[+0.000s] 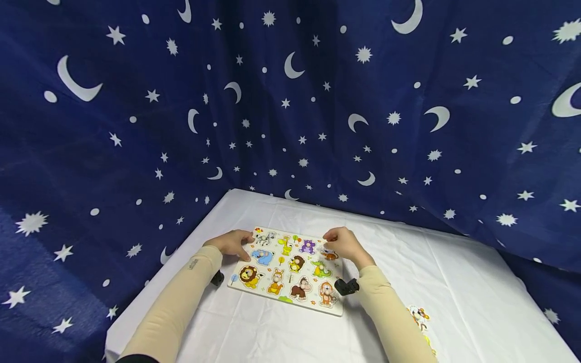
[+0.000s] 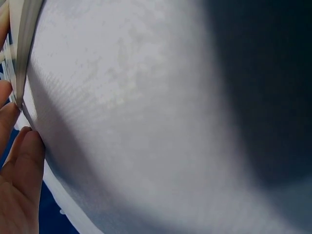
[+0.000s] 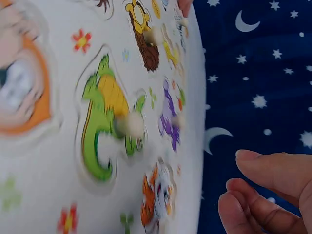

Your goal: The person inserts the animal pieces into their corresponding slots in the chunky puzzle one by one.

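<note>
A white wooden peg puzzle board (image 1: 268, 275) lies on the table, bearing several animal pieces with round knobs. My left hand (image 1: 233, 244) rests against the board's left edge, thumb and fingers spread along it. In the left wrist view the fingertips (image 2: 30, 141) touch that edge. Over the far right corner hovers my right hand (image 1: 347, 246), nearest the tiger piece (image 1: 329, 253). The right wrist view shows its loosely bent fingers (image 3: 273, 170) apart from the board and holding nothing. The green crocodile piece (image 3: 114, 114) and the purple hippo piece (image 3: 169, 119) sit close by.
Loose animal pieces (image 1: 418, 313) lie on the table beside my right forearm, which partly hides them. A white cloth covers the table (image 1: 454, 275). Dark blue curtains (image 1: 317, 101) with moons and stars stand behind and beside it.
</note>
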A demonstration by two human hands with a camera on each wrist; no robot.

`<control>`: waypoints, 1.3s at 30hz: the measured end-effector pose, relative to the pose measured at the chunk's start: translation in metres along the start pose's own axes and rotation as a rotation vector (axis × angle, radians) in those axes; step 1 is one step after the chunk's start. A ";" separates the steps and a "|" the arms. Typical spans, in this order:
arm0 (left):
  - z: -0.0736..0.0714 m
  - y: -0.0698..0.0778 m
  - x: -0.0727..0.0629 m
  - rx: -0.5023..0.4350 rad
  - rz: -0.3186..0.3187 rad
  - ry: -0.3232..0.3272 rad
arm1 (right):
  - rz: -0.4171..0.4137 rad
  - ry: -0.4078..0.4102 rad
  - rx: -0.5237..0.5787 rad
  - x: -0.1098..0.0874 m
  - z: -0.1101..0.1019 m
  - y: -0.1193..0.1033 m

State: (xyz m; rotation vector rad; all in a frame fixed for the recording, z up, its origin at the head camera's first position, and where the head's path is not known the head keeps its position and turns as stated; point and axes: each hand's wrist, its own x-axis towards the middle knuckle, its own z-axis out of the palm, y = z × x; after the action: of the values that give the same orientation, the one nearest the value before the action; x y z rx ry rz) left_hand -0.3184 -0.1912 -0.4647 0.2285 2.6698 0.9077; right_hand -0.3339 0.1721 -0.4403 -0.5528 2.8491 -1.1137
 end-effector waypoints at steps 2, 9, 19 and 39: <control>0.000 0.000 0.000 -0.011 -0.005 0.000 | -0.018 0.005 -0.015 -0.007 -0.007 0.004; 0.001 0.000 0.001 0.008 0.005 -0.009 | -0.032 0.019 -0.023 -0.038 -0.031 0.022; 0.001 -0.002 0.004 0.021 0.020 -0.029 | 0.019 0.001 -0.073 -0.077 -0.056 0.057; -0.005 -0.002 0.002 0.006 0.027 -0.055 | 0.049 -0.229 0.056 -0.159 -0.084 0.073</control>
State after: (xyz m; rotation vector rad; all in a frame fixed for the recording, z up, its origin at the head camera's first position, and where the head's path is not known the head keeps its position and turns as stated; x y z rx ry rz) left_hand -0.3218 -0.1954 -0.4621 0.2877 2.6257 0.8887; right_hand -0.2218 0.3303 -0.4418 -0.5643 2.6141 -1.0442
